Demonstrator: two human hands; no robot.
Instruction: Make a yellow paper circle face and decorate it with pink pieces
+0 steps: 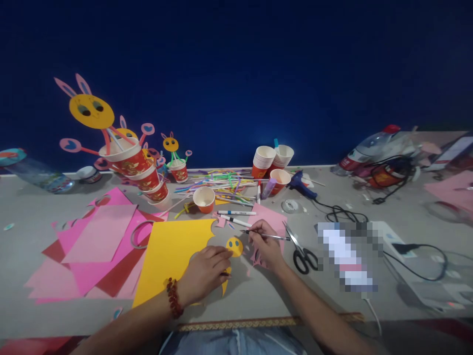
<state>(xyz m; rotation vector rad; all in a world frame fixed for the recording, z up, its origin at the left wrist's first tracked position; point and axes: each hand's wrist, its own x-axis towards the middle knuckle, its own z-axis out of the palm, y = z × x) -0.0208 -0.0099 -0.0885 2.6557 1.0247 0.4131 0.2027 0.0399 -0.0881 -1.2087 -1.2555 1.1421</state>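
- at the bottom centre of the frame, a patterned strip (236, 325) runs along the near edge of the grey table (22, 261).
- left of centre, the left hand (209, 273) lies palm down, its fingers released rather than clenched, their tips on the lower left edge of the small yellow disc (235, 246).
- that disc, with two drawn eyes, lies on the table just below the frame's centre, between the hands.
- right of it, the right hand (266, 245) has its fingers closed around a slim pen (274, 237), tip pointing left above the disc.
- a large yellow sheet (173, 256) lies partly under the left hand; pink and red sheets (103, 231) overlap at left.
- open scissors (303, 252) lie right of the right hand.
- beyond the hands, two markers (236, 217) lie near a paper cup (204, 199).
- farther back are loose coloured straws (225, 182), a blue glue gun (303, 186) and stacked cups (263, 160).
- at upper left, a yellow rabbit-faced figure (91, 111) rises from red cups before a dark blue wall (221, 74).
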